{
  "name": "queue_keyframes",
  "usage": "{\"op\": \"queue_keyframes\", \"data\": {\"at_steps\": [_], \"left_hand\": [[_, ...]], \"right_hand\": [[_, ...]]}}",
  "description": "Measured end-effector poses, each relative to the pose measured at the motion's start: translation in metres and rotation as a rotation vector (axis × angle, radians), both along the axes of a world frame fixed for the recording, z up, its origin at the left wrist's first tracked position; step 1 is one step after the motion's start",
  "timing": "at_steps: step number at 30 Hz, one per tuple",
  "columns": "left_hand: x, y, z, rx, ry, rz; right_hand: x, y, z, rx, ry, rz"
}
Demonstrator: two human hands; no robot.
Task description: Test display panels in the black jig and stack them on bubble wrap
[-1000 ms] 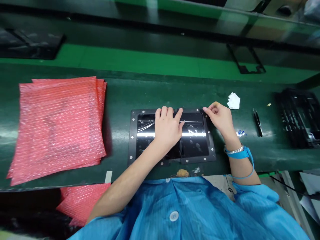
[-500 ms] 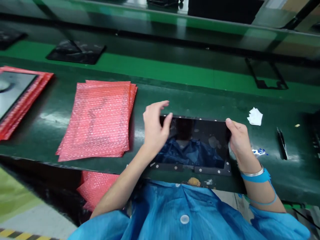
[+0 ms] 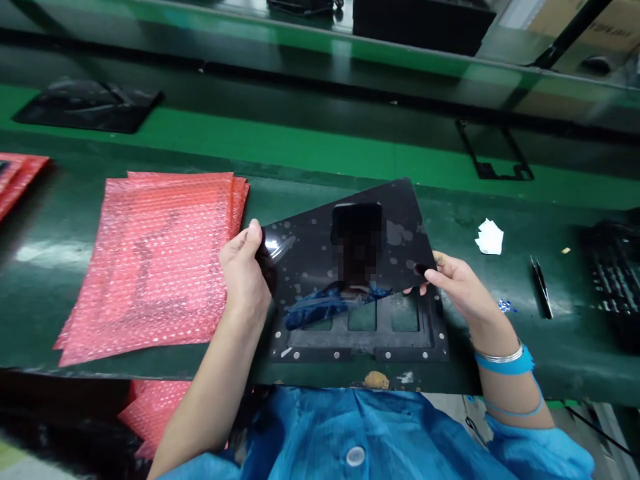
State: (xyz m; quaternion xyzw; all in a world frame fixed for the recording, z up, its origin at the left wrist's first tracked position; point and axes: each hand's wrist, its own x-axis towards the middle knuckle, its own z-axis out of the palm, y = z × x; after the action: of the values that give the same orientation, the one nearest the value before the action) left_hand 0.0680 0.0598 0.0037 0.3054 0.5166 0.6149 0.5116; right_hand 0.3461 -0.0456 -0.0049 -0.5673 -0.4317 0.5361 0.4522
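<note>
A glossy black screen panel (image 3: 310, 247) is held tilted in the air between both hands, its surface spotted with smudges and reflecting the blue garment. My left hand (image 3: 245, 270) grips its left edge, thumb on top. At the lower right corner my right hand (image 3: 457, 283) pinches it, thumb above and fingertips beneath. Under the panel lies a black frame (image 3: 357, 347) with square openings and round silver dots along its border; the panel covers its far part.
Pink bubble-wrap bags (image 3: 150, 267) are stacked on the left of the green bench. Tweezers (image 3: 541, 287), white paper pieces (image 3: 490, 237) and small blue bits (image 3: 507, 306) lie on the right. Black parts (image 3: 617, 280) stand at the far right. A thin black frame (image 3: 495, 150) lies behind.
The screen panel has come up out of the black frame and is now tilted above it. My left hand, open half a second ago, has closed on its left edge.
</note>
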Motion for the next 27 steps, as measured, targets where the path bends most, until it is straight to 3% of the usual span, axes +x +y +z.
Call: {"op": "queue_keyframes", "data": {"at_steps": [4, 11, 15, 18, 23, 27], "left_hand": [[-0.002, 0.004, -0.007, -0.021, -0.016, -0.01], [0.005, 0.002, -0.007, -0.025, -0.096, -0.171], [0.008, -0.009, -0.007, -0.026, -0.08, -0.427], [0.009, -0.017, -0.007, -0.048, -0.025, -0.577], [0.006, -0.019, -0.007, -0.086, -0.02, -0.516], [-0.003, -0.012, 0.002, -0.091, -0.13, -0.418]], "right_hand": [[-0.007, 0.002, -0.002, -0.019, 0.076, -0.049], [-0.001, 0.006, -0.007, 0.027, 0.036, -0.204], [0.01, 0.009, -0.01, 0.086, 0.029, -0.348], [0.014, 0.012, -0.012, 0.083, 0.04, -0.379], [0.011, 0.031, -0.011, 0.043, 0.05, -0.346], [0.004, 0.077, -0.004, 0.018, 0.037, -0.314]]}}
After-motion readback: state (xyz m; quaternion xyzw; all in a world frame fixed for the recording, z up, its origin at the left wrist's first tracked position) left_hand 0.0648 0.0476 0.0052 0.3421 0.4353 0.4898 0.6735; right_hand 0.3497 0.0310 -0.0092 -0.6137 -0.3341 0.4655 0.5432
